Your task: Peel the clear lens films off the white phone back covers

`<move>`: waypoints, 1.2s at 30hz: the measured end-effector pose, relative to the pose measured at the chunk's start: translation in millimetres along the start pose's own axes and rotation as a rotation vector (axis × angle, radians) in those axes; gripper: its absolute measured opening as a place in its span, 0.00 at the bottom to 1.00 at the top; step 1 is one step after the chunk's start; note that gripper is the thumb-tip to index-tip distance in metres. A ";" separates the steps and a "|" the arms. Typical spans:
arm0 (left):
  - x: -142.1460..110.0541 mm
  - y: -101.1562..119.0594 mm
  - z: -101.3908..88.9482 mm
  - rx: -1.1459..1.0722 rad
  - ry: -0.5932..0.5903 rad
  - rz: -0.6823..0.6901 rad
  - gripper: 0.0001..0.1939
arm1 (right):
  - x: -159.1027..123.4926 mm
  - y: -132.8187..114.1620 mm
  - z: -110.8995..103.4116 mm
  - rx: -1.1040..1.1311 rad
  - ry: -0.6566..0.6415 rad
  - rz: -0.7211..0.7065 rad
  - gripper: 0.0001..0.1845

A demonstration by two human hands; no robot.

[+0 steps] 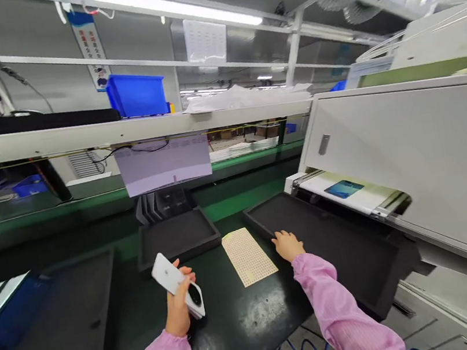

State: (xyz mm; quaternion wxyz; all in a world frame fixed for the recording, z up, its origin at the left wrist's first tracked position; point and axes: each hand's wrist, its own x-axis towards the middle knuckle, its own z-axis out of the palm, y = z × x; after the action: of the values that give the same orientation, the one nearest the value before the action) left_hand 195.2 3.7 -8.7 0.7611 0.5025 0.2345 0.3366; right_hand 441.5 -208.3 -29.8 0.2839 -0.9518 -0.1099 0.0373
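My left hand (178,307) is closed round a white phone (176,285), held tilted above the dark bench with its camera end toward me. My right hand (286,244) rests on the near-left rim of a large black tray (359,250), fingers curled down on the edge; nothing shows in it. Between the hands a perforated beige sheet (249,255) lies flat on the bench. Both arms wear pink sleeves.
A smaller black tray (176,236) sits behind the beige sheet, with a stack of dark trays behind it. A white machine (426,169) at right feeds out a sheet carrying a blue card (343,188). A blue bin (136,94) stands on the shelf above. A black mat (60,335) lies at left.
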 end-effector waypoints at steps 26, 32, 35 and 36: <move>-7.0 -12.7 -41.3 0.261 -0.450 0.089 0.46 | -84.8 -178.4 63.1 1.119 -0.876 -0.556 0.26; -17.7 17.9 -46.9 0.411 -0.438 0.348 0.60 | -90.8 -174.3 73.6 1.277 -1.150 -0.267 0.30; -26.4 25.4 -41.3 0.493 -0.370 0.444 0.46 | -119.3 -171.5 94.8 1.267 -1.292 -0.204 0.35; -28.9 27.1 -39.4 0.468 -0.394 0.429 0.40 | -127.9 -169.6 102.0 1.255 -1.340 -0.194 0.36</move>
State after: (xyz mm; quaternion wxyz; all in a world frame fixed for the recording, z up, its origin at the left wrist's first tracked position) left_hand 141.1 13.3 1.7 0.5683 0.7557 0.0436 0.3227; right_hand 271.5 -45.4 -20.9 0.6269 -0.3895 -0.2902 0.6091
